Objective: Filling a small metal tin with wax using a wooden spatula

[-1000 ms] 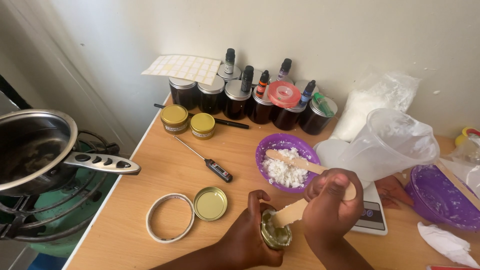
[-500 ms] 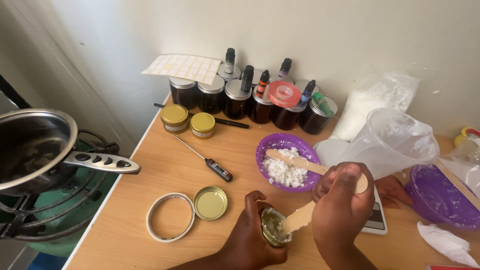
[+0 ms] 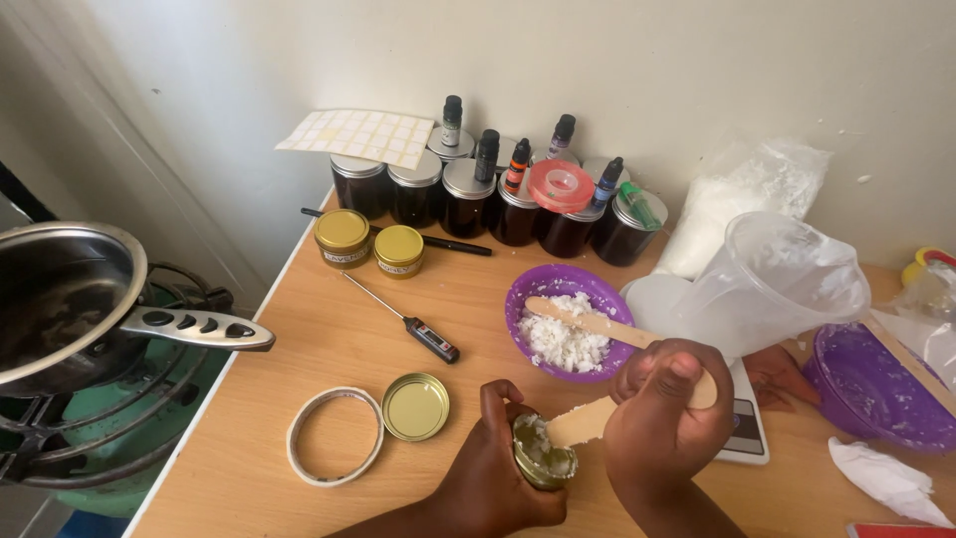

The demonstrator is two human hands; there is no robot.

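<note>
On the wooden table (image 3: 329, 349) in front of me, things run from big to small. Off its left edge a steel saucepan (image 3: 60, 299) sits on a green gas burner (image 3: 110, 438), handle pointing over the table. To my right a clear plastic jug (image 3: 777, 284) lies tipped on its side, with a purple bowl (image 3: 876, 384) beyond it and a bag of white flakes (image 3: 742, 199) against the wall. Along the back stands a row of dark jars (image 3: 468, 199) with small dropper bottles (image 3: 488, 154) on their lids. Nearer me, a smaller purple bowl (image 3: 568, 324) holds white wax-like lumps and a wooden stick.

My left hand (image 3: 493, 478) is wrapped around a small gold tin (image 3: 543, 460) at the table's near edge, gripping it tilted toward my right. My right hand (image 3: 667, 418) is closed on a flat wooden spatula (image 3: 583, 423), whose tip rests in the tin's mouth with white stuff on it, I think; the contents are hard to make out.

Left of the tin lie its gold lid (image 3: 415, 406) and a white tape ring (image 3: 335, 450). A probe thermometer (image 3: 408, 324) lies farther back, near two closed gold tins (image 3: 370, 244).
</note>
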